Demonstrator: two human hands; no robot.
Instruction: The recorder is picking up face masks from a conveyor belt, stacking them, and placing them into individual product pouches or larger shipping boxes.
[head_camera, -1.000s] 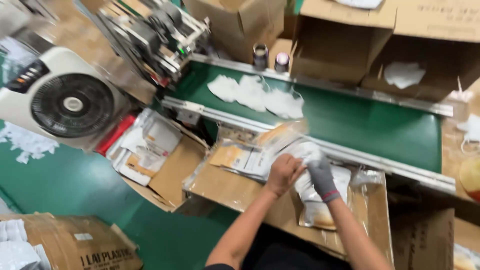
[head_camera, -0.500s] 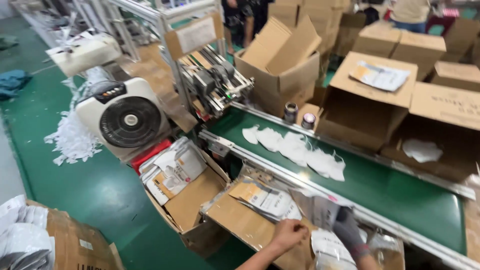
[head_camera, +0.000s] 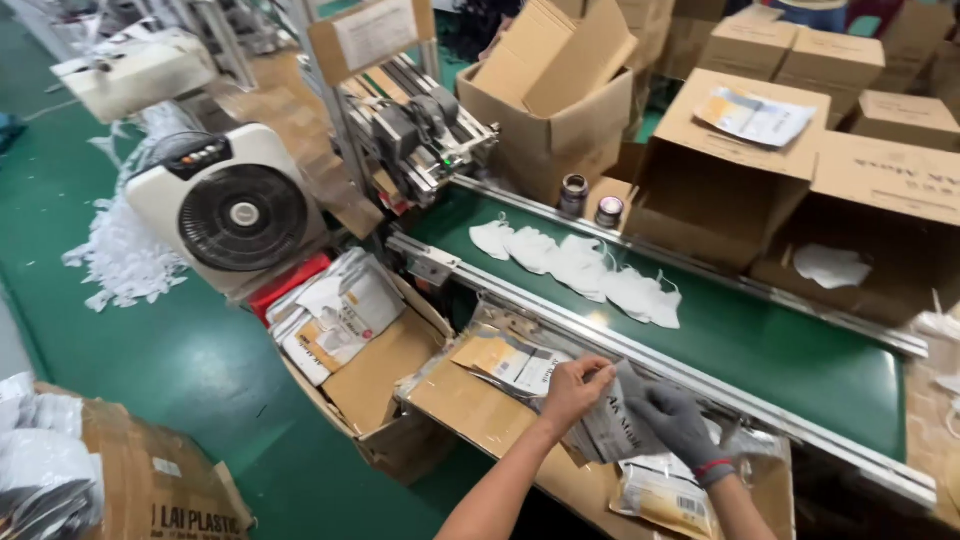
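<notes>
My bare left hand and my grey-gloved right hand both grip a flat silver packaging pouch above a cardboard tray at the near side of the conveyor. More flat pouches lie stacked in that tray to the left of my hands, and another pouch lies below my right hand. On the green conveyor belt a row of several white face masks lies overlapping, beyond the metal rail.
A white fan unit stands at the left on the green floor. An open box of printed pouches sits below it. Open cardboard cartons line the belt's far side, with a feeder machine at its head. White scraps litter the floor.
The camera has tilted up and pulled back, so my hands now sit lower in view. Both hands still hold the pouch over the tray; the masks on the belt look unmoved.
</notes>
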